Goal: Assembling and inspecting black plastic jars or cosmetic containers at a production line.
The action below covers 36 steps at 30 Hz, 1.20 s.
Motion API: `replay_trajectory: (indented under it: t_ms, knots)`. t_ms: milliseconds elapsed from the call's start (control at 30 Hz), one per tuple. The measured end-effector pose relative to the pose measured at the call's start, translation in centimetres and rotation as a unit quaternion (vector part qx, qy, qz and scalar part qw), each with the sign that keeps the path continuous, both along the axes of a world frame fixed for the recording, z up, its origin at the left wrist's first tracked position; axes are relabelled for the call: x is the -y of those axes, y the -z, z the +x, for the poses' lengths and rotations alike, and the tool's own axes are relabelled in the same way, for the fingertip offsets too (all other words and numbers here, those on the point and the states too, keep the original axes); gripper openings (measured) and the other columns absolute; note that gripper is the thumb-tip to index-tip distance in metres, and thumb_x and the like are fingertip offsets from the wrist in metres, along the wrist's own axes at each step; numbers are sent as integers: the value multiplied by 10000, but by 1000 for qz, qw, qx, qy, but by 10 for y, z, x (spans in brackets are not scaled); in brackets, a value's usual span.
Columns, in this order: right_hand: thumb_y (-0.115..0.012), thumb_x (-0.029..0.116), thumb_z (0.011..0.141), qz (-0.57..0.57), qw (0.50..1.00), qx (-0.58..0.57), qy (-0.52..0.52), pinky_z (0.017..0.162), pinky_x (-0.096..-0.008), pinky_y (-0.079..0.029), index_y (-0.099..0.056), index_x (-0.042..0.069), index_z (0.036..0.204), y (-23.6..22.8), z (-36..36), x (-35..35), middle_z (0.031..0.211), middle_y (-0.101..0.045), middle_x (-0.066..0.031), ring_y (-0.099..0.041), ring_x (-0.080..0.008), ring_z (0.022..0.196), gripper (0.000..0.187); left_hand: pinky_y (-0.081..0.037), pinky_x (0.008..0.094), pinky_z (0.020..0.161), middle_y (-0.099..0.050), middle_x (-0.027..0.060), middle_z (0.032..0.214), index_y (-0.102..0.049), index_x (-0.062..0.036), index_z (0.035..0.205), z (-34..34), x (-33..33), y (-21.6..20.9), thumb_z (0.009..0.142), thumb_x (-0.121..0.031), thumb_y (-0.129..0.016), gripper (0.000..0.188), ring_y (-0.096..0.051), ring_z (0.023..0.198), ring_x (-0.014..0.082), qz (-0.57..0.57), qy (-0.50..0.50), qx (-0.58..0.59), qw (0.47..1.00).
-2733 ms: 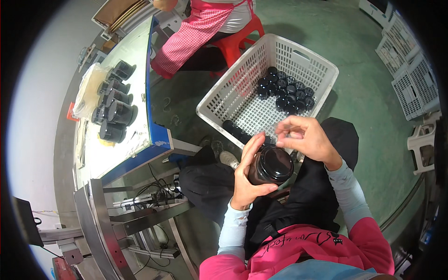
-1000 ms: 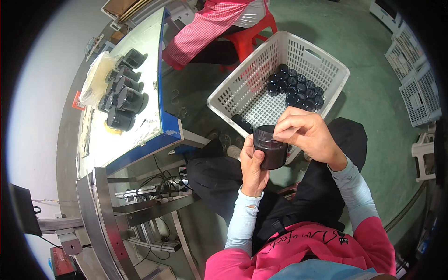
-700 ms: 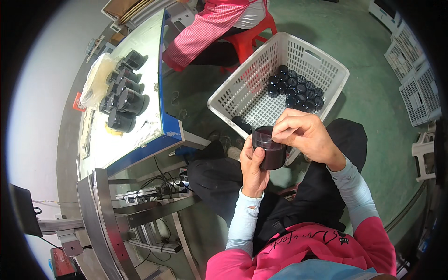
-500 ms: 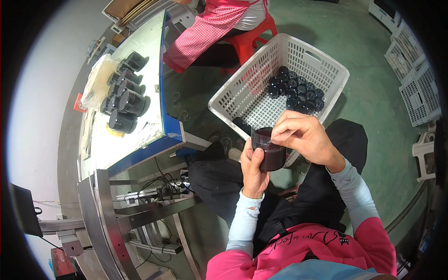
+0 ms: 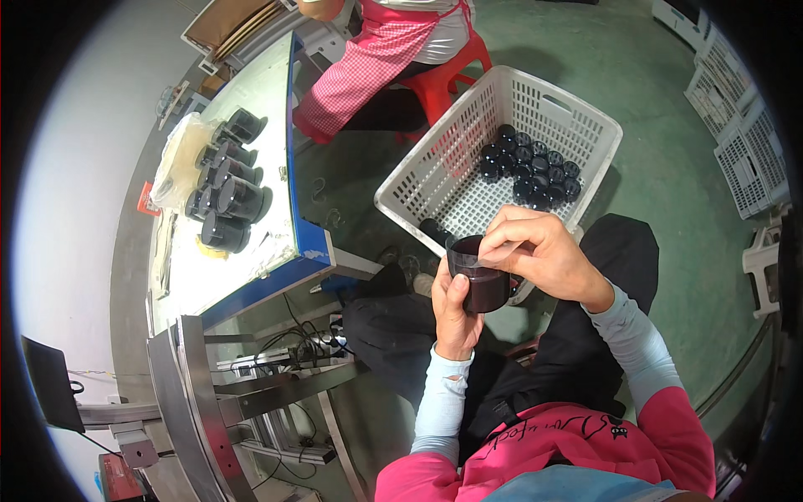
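My left hand (image 5: 456,318) is closed round the side of a dark, glossy, cup-shaped jar (image 5: 489,293), held nearly upright above my lap. Clear plastic film (image 5: 462,258) stands up at the jar's upper edge. My right hand (image 5: 539,255) comes in from the right, its thumb and fingertips pinched at that edge, where the film seems to lie between them. The fingers hide part of the rim. Just beyond my hands, a white slotted crate (image 5: 418,159) holds several small dark round containers (image 5: 539,163), grouped at its right side, with another dark piece (image 5: 433,230) at its near left corner.
At the left is a white-topped table (image 5: 251,276) with a blue edge, bearing several dark jars (image 5: 238,197) and a plastic bag (image 5: 180,159). Below are a metal frame (image 5: 196,393) and cables. A co-worker in a checked apron (image 5: 360,75) sits on a red stool (image 5: 439,88).
The view has shifted slightly. My right fingers have moved a little along the jar's rim, still pinched. My left hand keeps its hold on the jar.
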State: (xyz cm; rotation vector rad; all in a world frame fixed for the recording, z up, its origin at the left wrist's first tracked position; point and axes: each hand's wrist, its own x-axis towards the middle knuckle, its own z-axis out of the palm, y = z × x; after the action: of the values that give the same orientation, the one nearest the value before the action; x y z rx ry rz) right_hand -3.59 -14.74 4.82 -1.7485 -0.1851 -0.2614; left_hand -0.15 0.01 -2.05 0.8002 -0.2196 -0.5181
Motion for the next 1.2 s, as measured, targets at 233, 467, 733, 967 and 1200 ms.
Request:
replay_trajectory:
  t_ms: [233,467,733,967,1200]
  knots:
    - [-620,16,753,140,989,9,55,705,-206,-431,-579,-12,988,-4,-4,8,939,-510,-33,-503,-75,837,241,-479,464,800,-478,209,1151,-334,4,1244,9,-10,5,761,-473,-580,722,-526,986,349,-73,99,-40,992]
    - [-651,79,759,179,980,-38,72,682,-189,-432,-577,8,991,11,-7,16,842,-519,-9,-521,-45,777,254,-465,492,826,-474,185,1158,-361,30,1214,11,-7,7,691,-433,-670,764,-498,1043,318,-190,117,-75,972]
    - [-611,48,759,193,977,-36,79,637,-174,-400,-577,12,969,11,-5,17,864,-545,8,-477,-41,751,215,-365,511,940,-419,197,1226,-328,26,1252,21,-9,-5,687,-391,-692,791,-456,1098,315,-89,80,33,992]
    - [-589,47,778,241,957,-105,120,426,-149,-246,-569,23,938,36,-12,29,689,-471,53,-338,6,497,163,-335,478,980,-516,184,1116,-400,47,1177,60,-31,-29,723,-252,-688,616,-511,1036,313,-118,45,19,992]
    - [-590,112,806,262,948,-126,127,392,-136,-228,-553,24,927,54,-12,46,650,-447,59,-324,6,454,154,-425,240,772,-580,43,945,-508,-21,1033,126,-69,-79,647,-34,-726,444,-550,841,114,135,-270,255,919]
